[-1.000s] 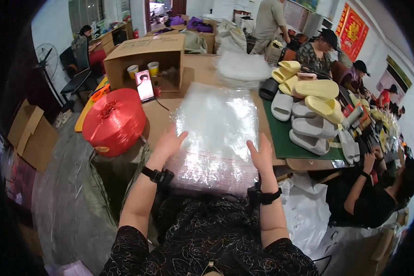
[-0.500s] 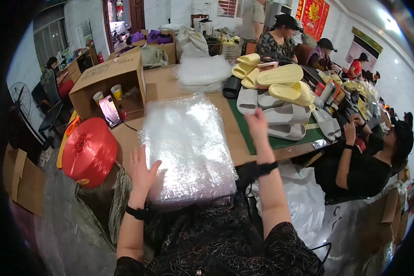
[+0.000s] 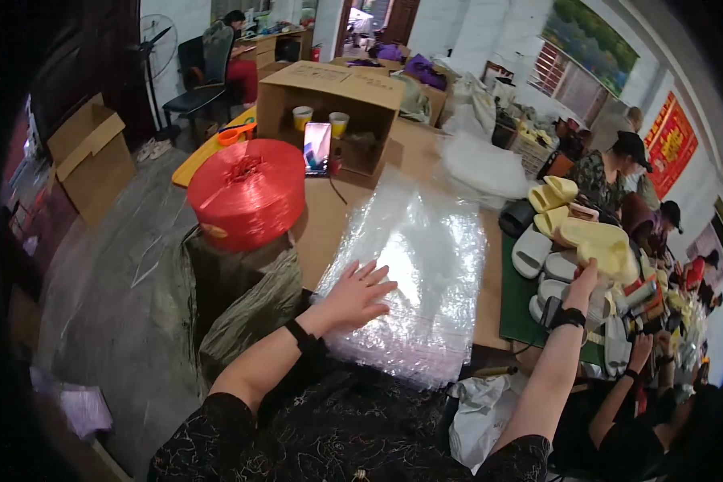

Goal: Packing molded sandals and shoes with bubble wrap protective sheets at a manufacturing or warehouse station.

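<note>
Plastic bags (image 3: 414,265) under left-hand fingers (image 3: 375,277).

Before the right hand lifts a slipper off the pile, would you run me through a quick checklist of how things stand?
1. Left hand flat on the stack of clear plastic bags: ok.
2. Right hand at the yellow slipper: ok, touching; a closed grip: cannot tell.
3. Bag stack fully on the table: not ok, its near edge overhangs.
4. Red twine spool apart from the bags: ok.
5. Co-worker's hand apart from the right hand: ok.
</note>
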Action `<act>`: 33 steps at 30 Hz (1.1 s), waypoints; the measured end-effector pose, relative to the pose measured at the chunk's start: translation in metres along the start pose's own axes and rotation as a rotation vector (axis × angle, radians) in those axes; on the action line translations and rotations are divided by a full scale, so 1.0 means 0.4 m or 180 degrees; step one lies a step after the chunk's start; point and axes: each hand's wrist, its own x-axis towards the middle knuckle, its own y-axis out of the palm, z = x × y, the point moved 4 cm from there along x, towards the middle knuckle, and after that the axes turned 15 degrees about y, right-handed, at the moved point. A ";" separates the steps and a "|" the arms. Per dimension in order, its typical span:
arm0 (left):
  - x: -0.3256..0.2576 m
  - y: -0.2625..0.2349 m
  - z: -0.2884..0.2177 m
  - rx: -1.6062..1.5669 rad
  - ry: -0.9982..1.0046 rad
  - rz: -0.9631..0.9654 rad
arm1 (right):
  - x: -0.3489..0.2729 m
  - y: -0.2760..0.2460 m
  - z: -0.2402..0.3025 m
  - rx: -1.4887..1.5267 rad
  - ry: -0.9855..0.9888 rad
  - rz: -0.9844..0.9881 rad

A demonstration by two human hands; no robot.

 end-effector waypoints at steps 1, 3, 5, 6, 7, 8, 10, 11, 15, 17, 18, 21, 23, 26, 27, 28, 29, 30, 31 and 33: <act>-0.009 0.003 0.002 0.0011 0.0023 -0.0051 | -0.091 0.047 0.003 -0.0051 0.0052 0.0058; 0.006 0.003 0.003 -0.0033 0.0097 -0.0092 | -0.263 0.077 0.085 0.0004 -0.1198 0.0237; 0.019 0.010 0.007 0.0033 0.0208 -0.0134 | -0.361 0.105 0.134 0.0114 -0.1462 0.0532; 0.022 0.014 0.008 0.0030 0.0211 -0.0142 | -0.410 0.120 0.152 0.0224 -0.1687 0.0859; 0.019 0.016 0.010 0.0055 0.0197 -0.0152 | -0.464 0.127 0.159 0.0220 -0.1681 0.0878; 0.020 0.018 0.011 0.0079 0.0196 -0.0165 | -0.528 0.138 0.168 0.0118 -0.1639 0.1262; 0.021 0.025 0.013 0.0127 0.0262 -0.0256 | -0.633 0.140 0.171 0.0029 -0.1591 0.1647; 0.021 0.025 0.012 0.0165 0.0334 -0.0339 | -0.674 0.132 0.164 0.0183 -0.1403 0.1833; 0.012 0.024 0.010 0.0128 0.0239 -0.0322 | -0.833 0.128 0.109 0.0649 -0.0858 0.2058; 0.012 0.023 0.011 0.0162 0.0202 -0.0175 | -0.886 0.117 0.073 0.0768 -0.0679 0.2093; 0.014 0.023 0.010 0.0156 0.0215 -0.0176 | -0.902 0.104 0.057 0.0767 -0.0689 0.2083; 0.014 0.033 0.019 0.0092 0.0259 -0.0303 | -0.941 0.115 -0.018 0.0528 0.0038 0.2329; 0.013 0.051 0.038 0.0373 0.0265 -0.0229 | -0.927 0.140 -0.089 0.0048 0.0395 0.2641; 0.019 0.029 0.021 0.0389 0.0362 -0.0039 | -0.942 0.182 -0.167 -0.0861 0.0610 0.2760; 0.018 0.022 0.019 0.0413 0.0309 0.0100 | -0.933 0.189 -0.190 -0.1377 0.0482 0.2929; 0.018 0.024 0.019 0.0413 0.0314 0.0113 | -0.929 0.194 -0.220 -0.1375 0.0524 0.2961; 0.019 0.024 0.018 0.0278 0.0320 -0.0059 | -0.922 0.187 -0.234 -0.1598 0.0424 0.2891; 0.019 0.021 0.013 0.0131 0.0321 -0.0228 | -0.931 0.184 -0.237 -0.1830 0.0331 0.2813; 0.024 0.023 0.010 0.0103 0.0248 -0.0105 | -0.919 0.175 -0.249 -0.1833 0.0345 0.2794; 0.028 0.031 0.019 0.0286 0.0230 0.0065 | -0.882 0.148 -0.279 -0.1976 0.0230 0.2616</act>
